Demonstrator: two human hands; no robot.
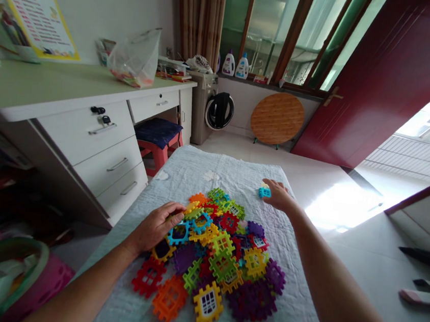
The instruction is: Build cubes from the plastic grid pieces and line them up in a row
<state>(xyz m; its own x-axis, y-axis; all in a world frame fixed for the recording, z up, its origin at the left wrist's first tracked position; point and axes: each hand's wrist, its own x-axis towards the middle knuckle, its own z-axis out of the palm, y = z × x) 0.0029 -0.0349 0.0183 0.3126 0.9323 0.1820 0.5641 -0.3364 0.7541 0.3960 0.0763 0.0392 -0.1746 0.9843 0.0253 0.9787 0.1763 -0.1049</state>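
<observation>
A heap of colourful plastic interlocking building tiles [223,264] with notched edges lies on the cloth-covered table [229,170]; several have window-like grids. My left hand [158,226] rests against the heap's left edge, its fingers bent loosely and touching tiles near a yellow tile [191,207] and a blue tile [180,232]. Part of its fingertips is hidden. At the far right of the table, apart from the heap, my right hand [278,196] is closed on a small blue building tile [264,192]. Something pale shows just above that tile, under the fingers.
Left of the table stand a white desk [83,132] with drawers and a red stool [158,147] with a dark cushion. A pink and green basket [30,275] is at lower left. Beyond are a washing machine [204,106], a round wooden tabletop [277,117] and a red door [377,80].
</observation>
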